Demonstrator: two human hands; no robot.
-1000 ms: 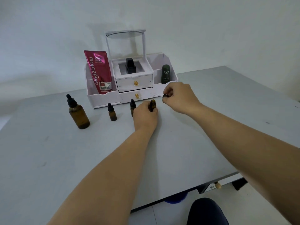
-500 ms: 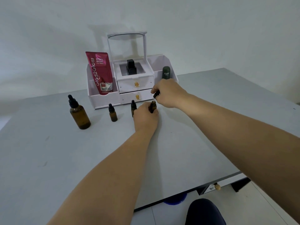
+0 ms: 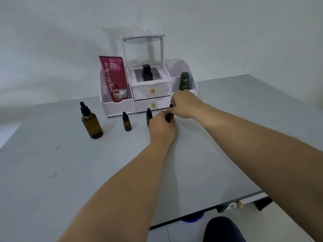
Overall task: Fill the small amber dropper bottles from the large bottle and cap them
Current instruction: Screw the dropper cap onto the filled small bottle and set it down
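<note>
On the grey table (image 3: 52, 172) my left hand (image 3: 161, 127) grips a small amber dropper bottle (image 3: 169, 117), mostly hidden by my fingers. My right hand (image 3: 185, 105) pinches its black dropper cap (image 3: 171, 106) right on top of that bottle's neck. Two more small amber bottles with black caps stand to the left, one (image 3: 127, 122) in the open and one (image 3: 149, 116) touching my left hand. The large amber bottle (image 3: 90, 122), capped with a black dropper, stands further left.
A white cosmetic organiser (image 3: 148, 95) with two drawers stands behind the bottles, holding a red tube (image 3: 114, 78), a black bottle (image 3: 147, 72) and a dark green bottle (image 3: 184, 81). The table's front edge runs at lower right, with a dark stool (image 3: 223, 229) below.
My right hand has carried the black dropper cap leftwards from beside the small bottle to on top of it. My left hand has kept its grip on the bottle.
</note>
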